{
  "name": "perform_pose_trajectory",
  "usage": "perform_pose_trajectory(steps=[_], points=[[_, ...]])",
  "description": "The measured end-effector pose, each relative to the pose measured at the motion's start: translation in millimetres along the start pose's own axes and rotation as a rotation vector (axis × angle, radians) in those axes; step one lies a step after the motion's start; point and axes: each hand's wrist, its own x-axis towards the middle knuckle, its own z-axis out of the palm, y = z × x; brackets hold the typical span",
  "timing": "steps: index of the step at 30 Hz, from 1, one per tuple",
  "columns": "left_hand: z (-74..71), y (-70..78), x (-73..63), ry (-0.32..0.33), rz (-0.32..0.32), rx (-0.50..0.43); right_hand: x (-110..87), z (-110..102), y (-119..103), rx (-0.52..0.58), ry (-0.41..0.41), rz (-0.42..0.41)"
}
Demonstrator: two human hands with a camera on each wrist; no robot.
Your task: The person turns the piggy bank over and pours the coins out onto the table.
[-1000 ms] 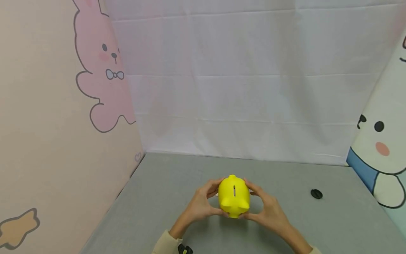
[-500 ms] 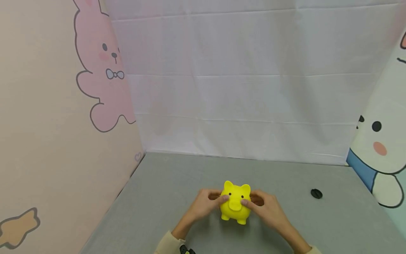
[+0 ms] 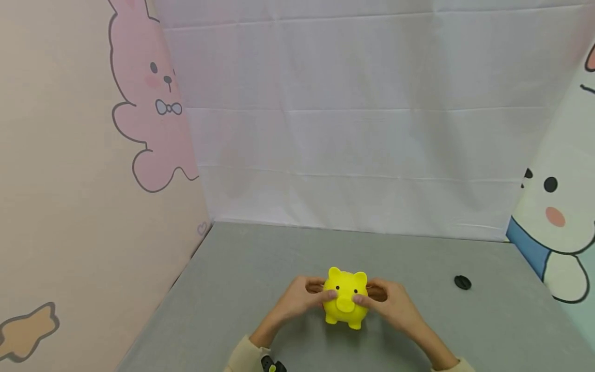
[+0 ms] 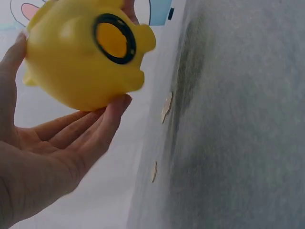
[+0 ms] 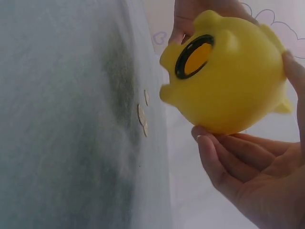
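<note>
Left hand [image 3: 297, 299] and right hand [image 3: 394, 305] are gripping the yellow piggy bank [image 3: 345, 304] between them, above the gray table [image 3: 409, 258]. Tipped forward a second ago, it is now facing upright, presumably leaving its underside hole pointing down; coins [image 5: 141, 115] are lying nearby.

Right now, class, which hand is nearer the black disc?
The right hand; the black disc lies to its right, while the left hand is beyond the yellow piggy bank.

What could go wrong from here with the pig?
The pig is off the table, held between left hand and right hand; it might slip and drop. Its bottom hole is open, so anything inside could fall out. If lowered, it may land on the coin-like discs.
</note>
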Motion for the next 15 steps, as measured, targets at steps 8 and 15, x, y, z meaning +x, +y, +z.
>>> perform_pose_trajectory(steps=[8, 15], points=[[-3.6, -2.7, -5.4, -0.059, 0.142, 0.043, -0.9, 4.7, 14.9, -0.089, 0.034, -0.309], [-4.2, -4.0, -6.3, 0.057, 0.481, 0.171, -2.4, 5.8, 16.7, -0.227, 0.244, -0.665]])
